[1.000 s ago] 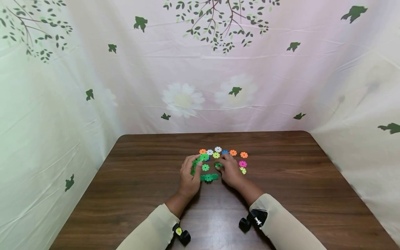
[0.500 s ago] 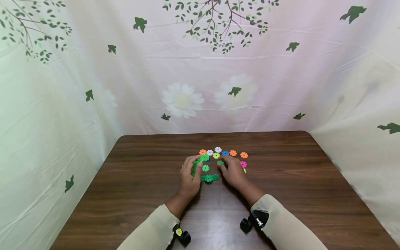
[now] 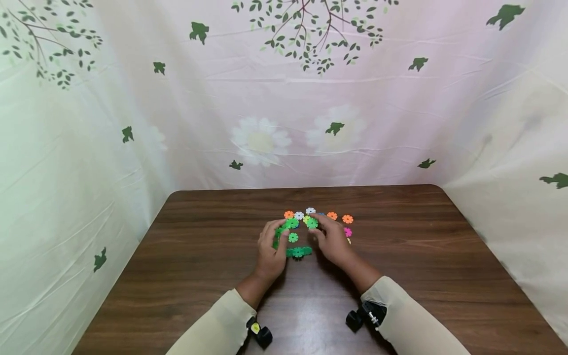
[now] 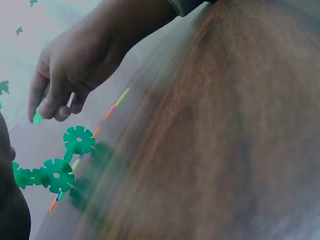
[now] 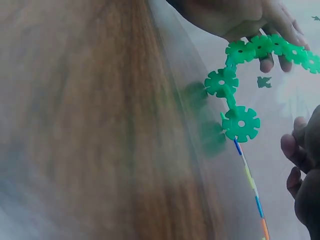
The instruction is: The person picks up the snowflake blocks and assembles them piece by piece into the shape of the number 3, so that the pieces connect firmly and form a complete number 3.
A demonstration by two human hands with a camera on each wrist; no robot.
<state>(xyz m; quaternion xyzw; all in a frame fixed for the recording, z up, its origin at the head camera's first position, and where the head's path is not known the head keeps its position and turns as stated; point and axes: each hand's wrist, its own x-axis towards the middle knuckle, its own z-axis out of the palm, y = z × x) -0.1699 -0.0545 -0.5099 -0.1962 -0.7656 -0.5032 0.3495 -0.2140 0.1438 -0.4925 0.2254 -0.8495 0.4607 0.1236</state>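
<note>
My left hand (image 3: 271,249) grips a chain of green interlocking flower discs (image 3: 298,252). The chain curves round in front of that hand, and its linked discs (image 5: 241,124) show large in the right wrist view. My right hand (image 3: 334,242) pinches one separate green disc (image 3: 312,223) between thumb and fingers, to the right of the chain's far end. Only an edge of this green disc (image 4: 37,118) shows in the left wrist view. A single green disc (image 3: 293,237) lies in the space between the hands.
Behind the hands on the brown wooden table (image 3: 199,271) lie white discs (image 3: 310,211) and orange discs (image 3: 332,216). A pink disc (image 3: 348,231) is just right of my right hand, which partly covers a yellow one. A printed cloth (image 3: 306,98) hangs behind the table.
My right hand has carried its green disc away from me, toward the far row, and turned its face into view. The left hand and chain stay almost still.
</note>
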